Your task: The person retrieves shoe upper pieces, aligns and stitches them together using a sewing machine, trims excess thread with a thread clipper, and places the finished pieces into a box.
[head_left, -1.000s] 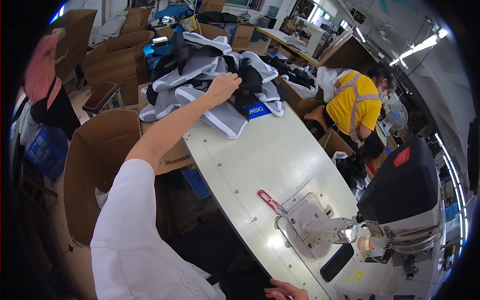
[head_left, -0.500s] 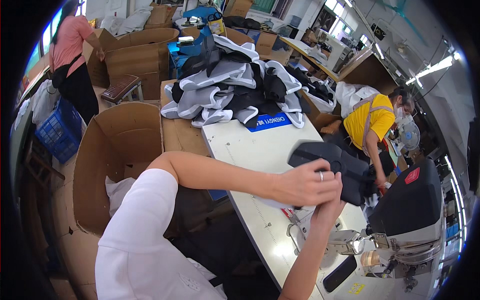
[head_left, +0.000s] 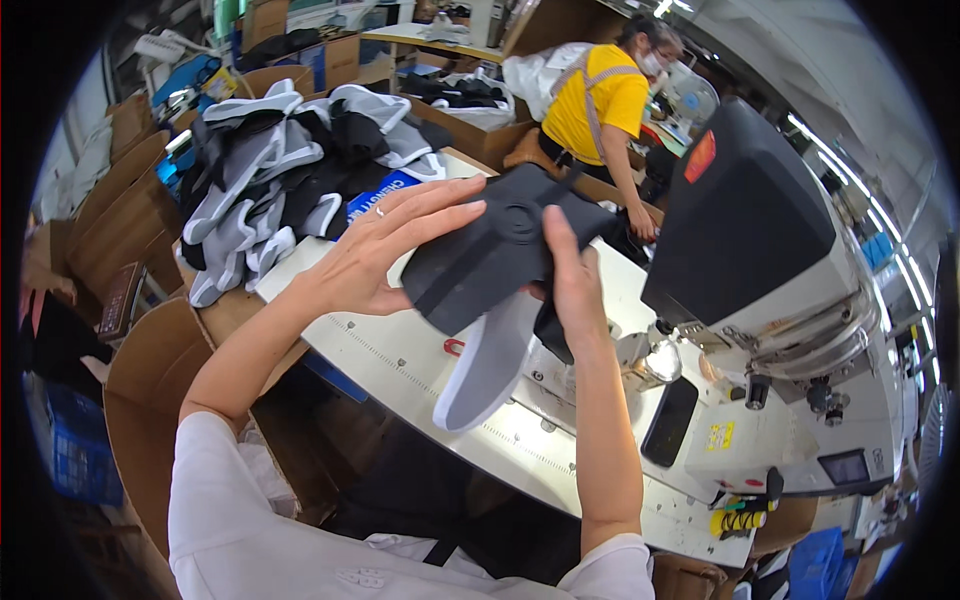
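Observation:
Above the white sewing table (head_left: 400, 375), both hands hold a black sewn piece (head_left: 480, 255) with a raised round emblem and a dark band. A grey flap with white edging (head_left: 488, 365) hangs from its underside. My left hand (head_left: 375, 250) grips the left edge, fingers stretched over the top and thumb low at the near side. On the right edge, my right hand (head_left: 575, 285) has its thumb on top; its other fingers are mostly hidden beneath. The sewing machine (head_left: 750, 230), with its black cover, stands just right of my right hand.
Similar grey and black pieces (head_left: 265, 170) lie heaped at the far left. A cardboard box (head_left: 145, 390) stands left of the table. A phone (head_left: 670, 422) lies near the machine. Beyond the table, a person in yellow (head_left: 600, 100) bends forward. A small red tool (head_left: 453, 346) rests on the tabletop.
My view has swung to the right. My hands have moved from close together to opposite sides of the black piece, which has turned, and its grey flap now shows below.

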The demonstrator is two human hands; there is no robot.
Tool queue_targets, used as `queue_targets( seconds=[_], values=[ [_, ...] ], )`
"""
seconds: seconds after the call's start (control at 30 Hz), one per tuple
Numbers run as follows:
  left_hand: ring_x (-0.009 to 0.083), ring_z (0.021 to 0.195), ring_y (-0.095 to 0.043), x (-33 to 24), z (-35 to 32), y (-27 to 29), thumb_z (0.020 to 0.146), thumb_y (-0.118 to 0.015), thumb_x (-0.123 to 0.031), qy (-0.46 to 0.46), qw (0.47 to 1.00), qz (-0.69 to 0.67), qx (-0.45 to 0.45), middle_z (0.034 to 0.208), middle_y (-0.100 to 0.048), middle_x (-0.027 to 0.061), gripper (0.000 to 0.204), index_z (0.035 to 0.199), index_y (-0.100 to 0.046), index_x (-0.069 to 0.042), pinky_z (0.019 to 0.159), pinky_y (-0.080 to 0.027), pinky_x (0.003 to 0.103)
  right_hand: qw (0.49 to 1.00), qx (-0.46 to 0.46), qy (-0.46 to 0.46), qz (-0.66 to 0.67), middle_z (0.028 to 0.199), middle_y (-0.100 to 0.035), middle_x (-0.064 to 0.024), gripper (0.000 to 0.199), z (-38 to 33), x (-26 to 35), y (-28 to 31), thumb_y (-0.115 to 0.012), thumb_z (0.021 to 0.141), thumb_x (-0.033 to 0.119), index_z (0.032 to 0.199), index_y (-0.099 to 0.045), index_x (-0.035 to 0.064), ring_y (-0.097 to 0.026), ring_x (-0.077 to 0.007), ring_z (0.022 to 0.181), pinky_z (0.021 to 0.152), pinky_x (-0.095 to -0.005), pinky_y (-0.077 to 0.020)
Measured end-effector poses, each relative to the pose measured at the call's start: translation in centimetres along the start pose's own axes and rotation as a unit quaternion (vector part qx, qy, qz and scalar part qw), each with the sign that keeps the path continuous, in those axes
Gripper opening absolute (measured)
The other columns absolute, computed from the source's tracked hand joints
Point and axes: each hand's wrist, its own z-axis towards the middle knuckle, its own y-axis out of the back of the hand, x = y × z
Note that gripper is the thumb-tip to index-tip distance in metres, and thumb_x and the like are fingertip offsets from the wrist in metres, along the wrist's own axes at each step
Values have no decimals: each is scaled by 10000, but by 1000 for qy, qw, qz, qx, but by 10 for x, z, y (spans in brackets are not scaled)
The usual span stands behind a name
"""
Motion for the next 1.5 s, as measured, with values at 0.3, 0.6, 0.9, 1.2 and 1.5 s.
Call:
queue_targets(
  seconds=[0.3,0.6,0.9,1.2,1.5],
  values=[
    [294,1149,-623,9,60,-69,796,-593,132,95,977,-170,-92,1199,-672,130,407,1165,-670,-19,976,-466,339,982,-8,6,-190,1006,-648,-117,578,-70,-10,71,-428,1034,407,1387,-434,-51,-593,-162,917,871,-307,-449],
    [322,1159,-602,25,98,-136,701,-694,72,-38,977,-70,-199,1200,-660,133,439,1127,-676,-29,965,-476,370,923,-321,-21,-212,906,-634,-80,215,-104,-36,243,-584,944,233,985,-639,29,-574,-125,842,760,-250,-449],
    [254,712,-652,44,90,-205,660,-745,91,-16,968,-48,-247,831,-669,103,217,836,-685,-20,620,-484,302,828,-281,13,-485,936,-630,-72,182,-59,-64,262,-579,874,112,1023,-634,23,-575,-135,832,728,-266,-458],
    [240,777,-686,14,78,-186,723,-691,15,-115,983,-13,-144,913,-714,76,271,977,-720,-74,624,-513,287,847,-303,11,-437,840,-615,-42,156,-79,-41,244,-515,839,4,950,-623,29,-559,-111,678,574,-261,-451],
    [80,834,-625,-85,52,-163,754,-671,-113,-209,964,125,-109,1015,-720,33,272,1016,-742,-127,603,-348,208,954,-277,-40,-106,684,-590,-11,70,-136,-33,161,-527,884,46,875,-597,52,-545,-66,542,457,-223,-413]
  ],
)
